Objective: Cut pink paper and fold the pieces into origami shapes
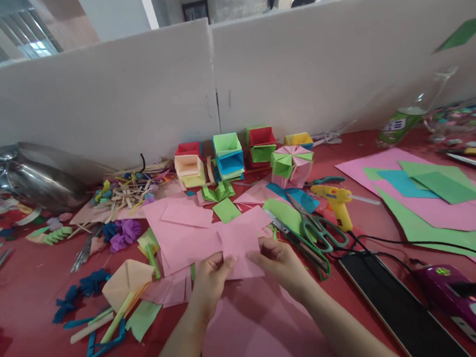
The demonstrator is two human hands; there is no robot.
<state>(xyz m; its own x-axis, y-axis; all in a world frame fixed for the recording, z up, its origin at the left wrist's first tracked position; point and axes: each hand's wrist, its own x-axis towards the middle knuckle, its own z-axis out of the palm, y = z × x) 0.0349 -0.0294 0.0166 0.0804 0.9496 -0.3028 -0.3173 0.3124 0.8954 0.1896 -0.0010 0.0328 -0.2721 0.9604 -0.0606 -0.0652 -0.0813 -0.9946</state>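
Note:
A square of pink paper (241, 245) is stretched between my two hands at the middle of the table. My left hand (214, 278) pinches its left edge, thumb on top and fingers bent underneath. On the opposite edge my right hand (281, 261) grips in the same way. Below the square lies a large pink sheet (263, 332). More pink sheets (181, 242) are spread just beyond my left hand. Scissors with green handles (320, 229) and a utility knife (300, 242) rest to the right of my right hand.
Folded paper boxes (228, 157) stand along the white partition (130, 93). A yellow glue gun (336, 200), a black phone-like slab (394, 303) and a purple power strip (460, 298) with a black cord lie on the right. A metal kettle (41, 176) and craft scraps occupy the left.

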